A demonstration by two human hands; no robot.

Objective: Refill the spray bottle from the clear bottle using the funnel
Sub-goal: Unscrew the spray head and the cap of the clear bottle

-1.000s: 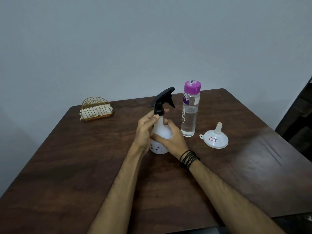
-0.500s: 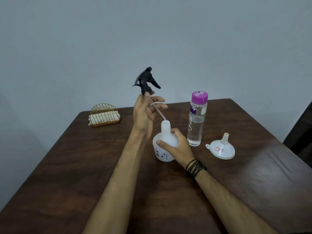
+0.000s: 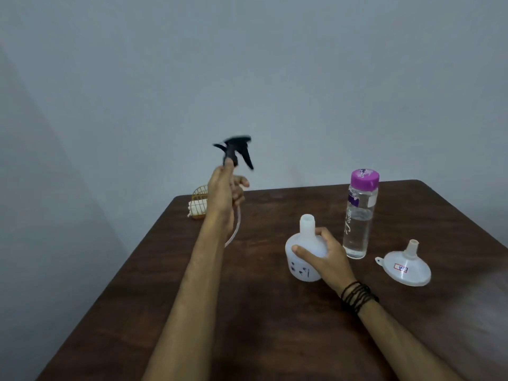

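Note:
The white spray bottle stands upright on the brown table, its neck uncapped. My right hand grips its body from the right. My left hand holds the black trigger head up in the air to the left of the bottle, with the clear dip tube hanging down behind my wrist. The clear bottle with a purple cap stands just right of the spray bottle and holds clear liquid. The white funnel rests wide end down, spout up, further right.
A small gold wire basket with a white item in it sits near the table's far left corner, partly hidden by my left hand. A grey wall rises behind the table. Several black bands circle my right wrist.
The trigger head, first seated on the bottle, was lifted out. My left hand has since carried it leftward, and the dip tube now hangs outside the bottle. My right hand stays on the bottle.

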